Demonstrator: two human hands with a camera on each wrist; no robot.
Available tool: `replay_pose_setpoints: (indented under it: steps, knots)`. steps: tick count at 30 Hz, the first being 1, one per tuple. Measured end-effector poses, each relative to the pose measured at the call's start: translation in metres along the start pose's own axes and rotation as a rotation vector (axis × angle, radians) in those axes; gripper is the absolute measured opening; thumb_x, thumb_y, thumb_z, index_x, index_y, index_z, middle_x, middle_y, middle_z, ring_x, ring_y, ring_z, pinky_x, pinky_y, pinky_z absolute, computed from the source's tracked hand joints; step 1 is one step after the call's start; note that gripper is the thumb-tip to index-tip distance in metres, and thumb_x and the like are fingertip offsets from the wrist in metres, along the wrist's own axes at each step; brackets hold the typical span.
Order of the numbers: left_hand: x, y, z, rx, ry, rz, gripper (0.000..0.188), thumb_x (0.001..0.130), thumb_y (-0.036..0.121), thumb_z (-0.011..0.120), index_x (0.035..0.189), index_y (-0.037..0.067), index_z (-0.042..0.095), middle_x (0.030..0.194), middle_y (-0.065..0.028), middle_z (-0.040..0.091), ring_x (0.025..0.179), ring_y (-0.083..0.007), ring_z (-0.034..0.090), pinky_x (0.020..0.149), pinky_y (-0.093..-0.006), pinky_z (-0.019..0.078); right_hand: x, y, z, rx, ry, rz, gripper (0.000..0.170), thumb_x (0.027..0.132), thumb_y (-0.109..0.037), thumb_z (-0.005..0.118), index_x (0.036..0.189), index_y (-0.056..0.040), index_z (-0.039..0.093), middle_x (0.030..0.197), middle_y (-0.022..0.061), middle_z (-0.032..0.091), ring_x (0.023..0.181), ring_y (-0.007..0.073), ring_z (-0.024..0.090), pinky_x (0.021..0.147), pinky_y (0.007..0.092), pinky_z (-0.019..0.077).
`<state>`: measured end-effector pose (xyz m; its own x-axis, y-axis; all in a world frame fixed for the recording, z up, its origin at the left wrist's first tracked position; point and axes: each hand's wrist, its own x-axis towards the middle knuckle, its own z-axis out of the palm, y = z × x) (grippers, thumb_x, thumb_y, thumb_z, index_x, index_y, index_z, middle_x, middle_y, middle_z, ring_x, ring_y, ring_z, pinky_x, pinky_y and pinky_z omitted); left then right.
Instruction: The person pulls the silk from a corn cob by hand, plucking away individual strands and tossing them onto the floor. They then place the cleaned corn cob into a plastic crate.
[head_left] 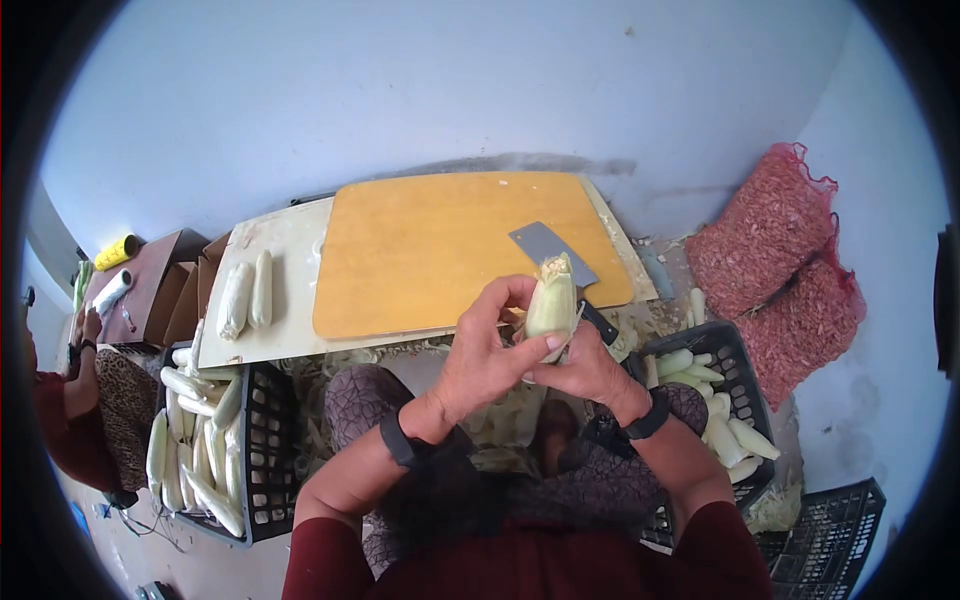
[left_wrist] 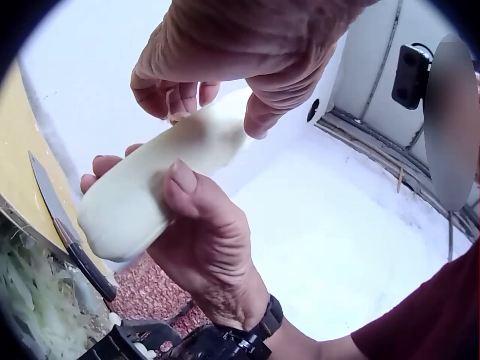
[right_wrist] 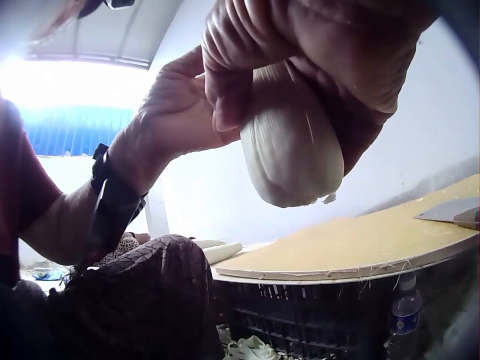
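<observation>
In the head view an ear of corn (head_left: 551,303), wrapped in pale green husk, is held up over the near edge of the cutting board (head_left: 420,260). My left hand (head_left: 485,350) grips its left side, thumb across the front. My right hand (head_left: 590,370) holds the ear's lower right side. The left wrist view shows the right hand (left_wrist: 214,232) wrapped round the smooth ear (left_wrist: 161,172), while the left hand's fingers bend about its far end. In the right wrist view, husk layers show on the ear (right_wrist: 289,142) between both hands.
A cleaver (head_left: 545,250) lies on the board, its handle over the edge. Two ears (head_left: 235,300) rest left of it. Black crates of corn stand at left (head_left: 270,450) and right (head_left: 740,365). Red mesh sacks (head_left: 770,230) lean at right. Another person (head_left: 75,400) sits at left.
</observation>
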<state>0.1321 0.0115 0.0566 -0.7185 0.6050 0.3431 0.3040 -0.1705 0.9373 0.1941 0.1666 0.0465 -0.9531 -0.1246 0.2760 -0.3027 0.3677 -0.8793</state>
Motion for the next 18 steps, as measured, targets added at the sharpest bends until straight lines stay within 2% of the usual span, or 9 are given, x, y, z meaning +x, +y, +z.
replay_pose_setpoints:
  steps: [4,6,9,13,16,18]
  knots:
    - [0.006,0.012,-0.006,-0.077,-0.064,0.051,0.051,0.079,0.012,0.069,0.123,0.001,0.047,0.106,-0.0053,0.057,0.098,-0.0138,0.053,0.089,-0.0314,0.0431,-0.004,-0.008,-0.001,-0.073,0.046,-0.055,0.053,0.067,-0.009,0.073,0.114,-0.0002,0.052,0.099,0.0118,0.062,0.093,0.0227,0.062,0.080,0.0339,0.0489]
    - [0.005,0.026,-0.007,-0.101,-0.098,0.085,0.048,0.081,0.011,0.067,0.124,0.000,0.048,0.106,-0.0057,0.058,0.101,-0.0136,0.054,0.091,-0.0313,0.0438,-0.006,-0.013,-0.005,-0.079,0.001,0.051,0.053,0.065,-0.010,0.073,0.112,0.0002,0.052,0.093,0.0116,0.062,0.087,0.0218,0.062,0.076,0.0335,0.0486]
    - [0.007,0.034,-0.010,-0.003,-0.120,0.164,0.043,0.082,0.011,0.066,0.121,0.001,0.051,0.106,-0.0065,0.059,0.103,-0.0139,0.054,0.092,-0.0313,0.0438,-0.007,-0.015,-0.007,-0.093,-0.025,0.084,0.053,0.065,-0.010,0.072,0.112,0.0001,0.051,0.089,0.0110,0.062,0.083,0.0208,0.062,0.074,0.0335,0.0483]
    - [0.008,0.042,-0.009,-0.038,-0.080,0.126,0.039,0.082,0.013,0.066,0.117,0.001,0.055,0.106,-0.0074,0.060,0.102,-0.0143,0.056,0.090,-0.0312,0.0447,-0.002,-0.013,-0.004,-0.060,0.001,0.007,0.053,0.065,-0.009,0.072,0.113,0.0000,0.051,0.089,0.0105,0.061,0.084,0.0201,0.061,0.075,0.0332,0.0482]
    - [0.011,0.044,-0.012,0.067,-0.075,0.109,0.035,0.082,0.015,0.067,0.113,0.001,0.058,0.102,-0.0077,0.063,0.098,-0.0137,0.058,0.088,-0.0303,0.0459,0.001,-0.002,-0.005,-0.056,-0.035,0.016,0.054,0.066,-0.009,0.071,0.115,0.0001,0.050,0.090,0.0089,0.061,0.086,0.0188,0.060,0.076,0.0326,0.0477]
    - [0.015,0.052,-0.014,0.047,-0.061,0.051,0.032,0.081,0.017,0.068,0.108,0.000,0.061,0.094,-0.0065,0.065,0.091,-0.0120,0.059,0.083,-0.0287,0.0479,0.005,-0.008,-0.006,0.082,-0.012,0.033,0.055,0.066,-0.009,0.073,0.116,-0.0008,0.050,0.093,0.0070,0.061,0.090,0.0169,0.059,0.078,0.0325,0.0472]
